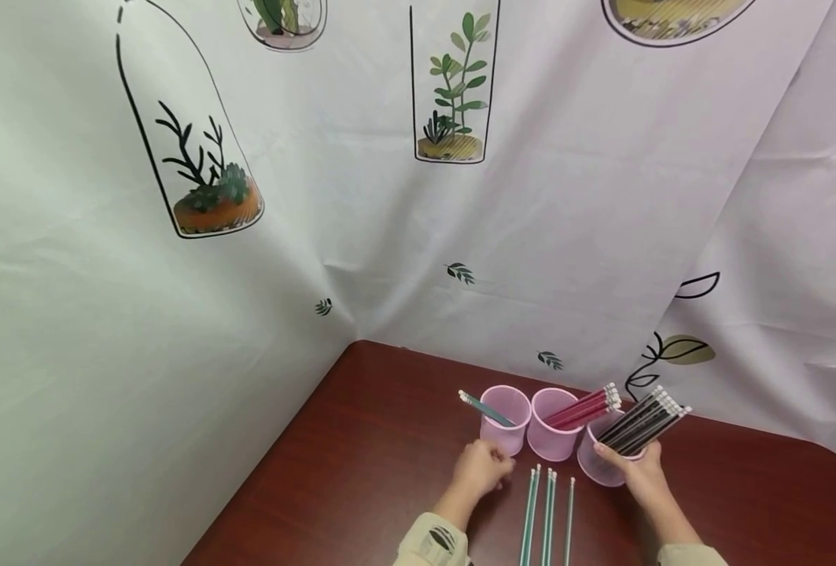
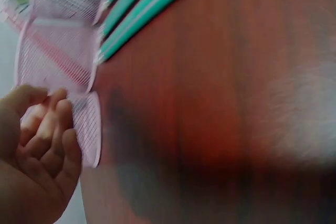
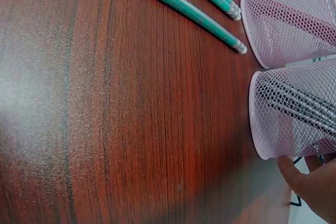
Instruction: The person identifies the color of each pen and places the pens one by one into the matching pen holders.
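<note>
Three pink mesh pencil cups stand in a row: a left cup [image 1: 504,442], a middle cup [image 1: 550,450] and a right cup [image 1: 597,469]. Teal pencils [image 1: 490,411] lean out of the left one, red pencils [image 1: 579,410] out of the middle one, black pencils [image 1: 637,426] out of the right one. My right hand [image 1: 646,477] holds the right cup at its side, thumb toward the front. Just in front of the left cup is my left hand [image 1: 483,468], its fingers loosely bent; nothing shows in them. Several green pencils [image 1: 548,515] lie between my hands, white erasers toward the cups.
The dark red-brown wooden table [image 1: 333,472] runs up to a white cloth backdrop [image 1: 403,228] printed with plants. Its left edge slants beside another hanging cloth [image 1: 92,354]. The cups stand close together near the back.
</note>
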### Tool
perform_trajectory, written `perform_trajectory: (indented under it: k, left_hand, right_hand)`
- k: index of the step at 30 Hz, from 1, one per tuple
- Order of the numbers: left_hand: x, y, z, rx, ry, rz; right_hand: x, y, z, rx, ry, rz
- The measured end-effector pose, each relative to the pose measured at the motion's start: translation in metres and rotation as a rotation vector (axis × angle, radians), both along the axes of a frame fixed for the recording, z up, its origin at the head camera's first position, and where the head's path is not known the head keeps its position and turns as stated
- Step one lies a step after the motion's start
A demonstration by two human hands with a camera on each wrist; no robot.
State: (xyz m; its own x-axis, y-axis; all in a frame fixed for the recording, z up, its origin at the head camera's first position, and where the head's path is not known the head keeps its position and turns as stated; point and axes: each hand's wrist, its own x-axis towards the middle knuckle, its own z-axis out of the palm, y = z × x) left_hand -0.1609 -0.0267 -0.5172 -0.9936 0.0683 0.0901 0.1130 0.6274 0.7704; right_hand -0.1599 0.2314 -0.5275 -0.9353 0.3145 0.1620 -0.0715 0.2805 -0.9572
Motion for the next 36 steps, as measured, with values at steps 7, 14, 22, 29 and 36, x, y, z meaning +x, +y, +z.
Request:
perform_trajectory:
  k: [7,14,22,29,36]
  left_hand:
    - [0.016,0.016,-0.010,-0.322,-0.021,-0.062]
    - [0.019,0.026,-0.017,-0.427,0.008,-0.064]
    - [0.017,0.030,-0.018,-0.492,0.004,-0.044]
    - [0.016,0.036,-0.013,-0.615,-0.023,-0.037]
    - [0.013,0.038,-0.013,-0.631,-0.038,-0.037]
  right_hand:
    - [0.003,-0.004,0.004,0.001,-0.031,0.007]
    - [0.001,-0.002,-0.001,0.001,-0.085,0.000]
    - [-0.011,0.009,-0.024,-0.020,0.021,0.015]
    - [-0.014,0.011,-0.028,-0.023,-0.032,-0.020]
    - [-0.018,0.015,-0.036,-0.039,-0.021,-0.030]
